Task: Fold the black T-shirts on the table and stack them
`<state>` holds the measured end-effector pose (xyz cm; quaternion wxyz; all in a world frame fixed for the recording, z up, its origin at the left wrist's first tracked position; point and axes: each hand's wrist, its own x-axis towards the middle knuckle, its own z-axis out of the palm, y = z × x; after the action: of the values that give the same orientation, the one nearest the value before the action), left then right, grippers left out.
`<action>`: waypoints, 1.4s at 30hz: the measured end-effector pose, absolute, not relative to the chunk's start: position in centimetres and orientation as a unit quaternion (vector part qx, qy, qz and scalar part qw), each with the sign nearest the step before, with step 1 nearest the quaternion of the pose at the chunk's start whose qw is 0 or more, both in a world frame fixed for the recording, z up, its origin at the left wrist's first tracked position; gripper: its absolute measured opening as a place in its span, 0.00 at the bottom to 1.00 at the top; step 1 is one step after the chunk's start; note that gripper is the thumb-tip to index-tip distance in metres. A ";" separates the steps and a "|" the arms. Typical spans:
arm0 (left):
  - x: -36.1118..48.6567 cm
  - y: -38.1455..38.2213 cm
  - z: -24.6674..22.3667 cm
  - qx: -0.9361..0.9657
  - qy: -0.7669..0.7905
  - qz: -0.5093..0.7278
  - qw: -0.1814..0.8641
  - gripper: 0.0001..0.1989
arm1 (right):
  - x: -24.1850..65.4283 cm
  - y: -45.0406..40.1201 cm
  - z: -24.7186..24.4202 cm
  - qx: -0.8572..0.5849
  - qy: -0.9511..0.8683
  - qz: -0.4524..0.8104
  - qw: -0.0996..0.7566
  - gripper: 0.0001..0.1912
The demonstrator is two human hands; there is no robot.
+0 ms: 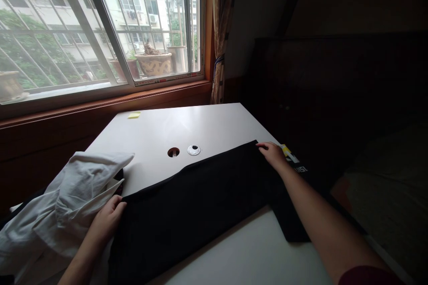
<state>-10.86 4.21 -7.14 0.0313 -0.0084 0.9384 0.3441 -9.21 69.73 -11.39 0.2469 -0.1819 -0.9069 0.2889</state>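
A black T-shirt (197,205), folded lengthwise, lies stretched across the white table (214,124). What looks like a short sleeve juts out at its lower right, and part of a yellow and white print shows past my right wrist. My left hand (109,216) pinches the shirt's upper left corner. At the far right end, the upper corner is pinched between the thumb and fingers of my right hand (272,155). Crumpled light grey clothing (73,191) is heaped right beside my left hand.
Behind the shirt, the tabletop has a round cable hole (173,152) and a white ring-shaped cover (194,149). A yellow sticky note (134,116) lies near the back left corner. A barred window (150,22) and a tied curtain (220,35) stand beyond the table.
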 end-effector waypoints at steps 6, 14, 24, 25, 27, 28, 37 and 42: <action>-11.2 5.3 -6.1 -0.001 0.937 0.347 0.027 0.33 | -9.3 69.5 -11.2 -0.168 -0.913 0.276 0.251 0.12; -12.0 6.3 -6.6 0.086 0.944 0.317 -0.030 0.25 | -9.2 69.5 -11.0 -0.179 -0.911 0.265 0.259 0.11; -12.3 6.2 -8.3 0.091 0.952 0.278 -0.090 0.19 | -8.8 69.2 -10.4 -0.191 -0.900 0.231 0.318 0.12; -12.1 6.4 -8.4 0.086 0.956 0.265 -0.093 0.18 | -8.8 69.1 -10.3 -0.191 -0.899 0.226 0.322 0.11; -11.8 6.7 -8.4 0.080 0.960 0.250 -0.098 0.17 | -8.8 68.5 -10.0 -0.197 -0.898 0.212 0.332 0.10; -11.7 6.8 -8.4 0.082 0.959 0.251 -0.100 0.17 | -8.8 68.0 -9.8 -0.200 -0.897 0.204 0.338 0.09; -11.6 5.2 -8.7 0.104 0.921 0.363 -0.094 0.28 | -11.3 55.6 -6.0 0.004 -0.928 0.226 0.296 0.06; -10.9 5.0 -7.5 0.078 0.908 0.411 -0.025 0.30 | -12.4 46.1 -5.2 0.228 -0.911 0.298 0.171 0.07</action>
<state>-10.92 4.96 -7.49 -0.0251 0.0776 0.9078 0.4113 -12.36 46.13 -5.20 0.1713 0.2275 -0.9110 0.2984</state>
